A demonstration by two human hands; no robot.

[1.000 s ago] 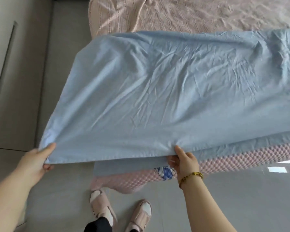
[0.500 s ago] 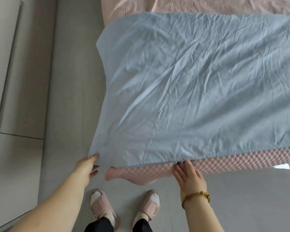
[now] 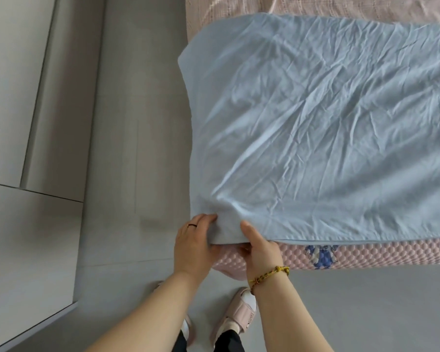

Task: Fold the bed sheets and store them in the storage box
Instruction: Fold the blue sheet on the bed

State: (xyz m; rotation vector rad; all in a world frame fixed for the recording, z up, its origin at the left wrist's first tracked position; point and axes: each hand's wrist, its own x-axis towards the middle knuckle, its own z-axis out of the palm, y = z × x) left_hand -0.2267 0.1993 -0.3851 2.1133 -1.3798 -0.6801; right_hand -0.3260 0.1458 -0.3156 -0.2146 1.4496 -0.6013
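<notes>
One blue sheet (image 3: 315, 123) is seen spread flat on the bed (image 3: 391, 252), creased all over. Its long axis runs from left to right across the view, and its right part is cut off by the picture's edge. Its left short edge lies along the side of the bed next to the floor (image 3: 137, 123), and its near long edge follows the bed's near side. A second layer of blue cloth is seen just under that near edge.

The near left corner of the sheet is gripped by both hands, set close together. The left hand (image 3: 193, 247) is curled round the corner, with its fingers on top of the cloth. The edge just beside it is pinched by the right hand (image 3: 261, 250), thumb on top and fingers beneath.

The bed's near side is covered in a bumpy pink cover bearing one blue print (image 3: 320, 256). A pink ribbed blanket (image 3: 341, 3) is seen beyond the sheet's far edge. One ring (image 3: 191, 225) is worn on the left hand and one bracelet (image 3: 269, 274) on the right wrist. Two slippers are counted on the floor below; the right slipper (image 3: 239, 311) is in plain view, while the left slipper (image 3: 188, 326) is mostly hidden by the left forearm. A pale cupboard (image 3: 10, 97) is seen at the left.
</notes>
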